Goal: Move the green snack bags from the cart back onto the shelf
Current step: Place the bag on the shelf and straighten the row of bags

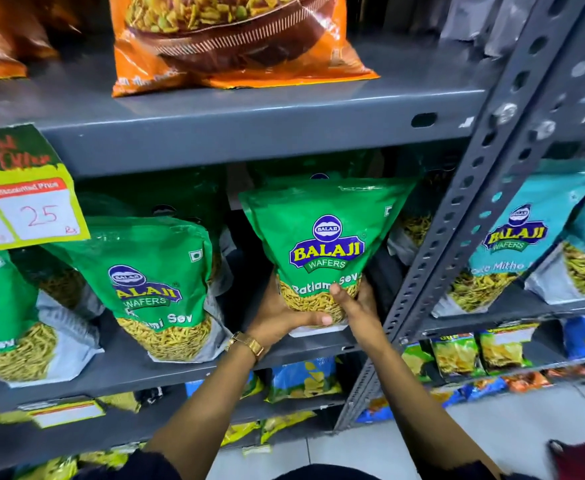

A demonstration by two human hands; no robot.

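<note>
A green Balaji Ratlami Sev bag stands upright at the front of the grey middle shelf, held at its bottom by both hands. My left hand cups its lower left corner, thumb across the front; a gold watch is on that wrist. My right hand grips the lower right corner. More green bags of the same kind stand to the left and far left, and others sit behind in shadow. The cart is out of view.
A slotted grey upright post rises just right of the held bag. Teal Balaji bags fill the bay to the right. Orange snack bags sit on the shelf above. A yellow-green price tag hangs at left. Smaller packets fill lower shelves.
</note>
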